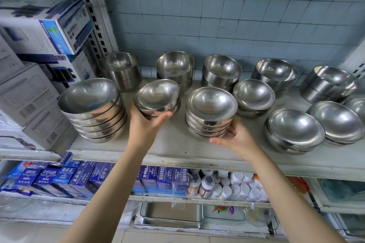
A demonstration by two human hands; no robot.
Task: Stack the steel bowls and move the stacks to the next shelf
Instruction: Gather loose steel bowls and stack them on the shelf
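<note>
I am in the stacking step. My left hand (147, 122) grasps a small stack of bowls (157, 97) from underneath, thumb on one side and fingers curled round the other. It sits tilted near the middle of the shelf (177, 144), left of centre, and I judge it is just off the surface, though the base is hidden by my hand.

My right hand (235, 136) lies against the lower right side of the taller stack (211, 108) near the front edge. The fingers curve along it and the thumb is spread out below. Whether it truly grips or only steadies, I cannot tell.

A tall stack (90, 104) stands at the left end, and short stacks of two or so line the back edge and the right end, so most of the gathering is not done.

Next, I think, the small stack must go over the taller one and drop in level. Tilted steel bowls slide and jam, so I should square the rims first and keep the right hand bracing the base. None of the stacks has gone to the next shelf yet.
</note>
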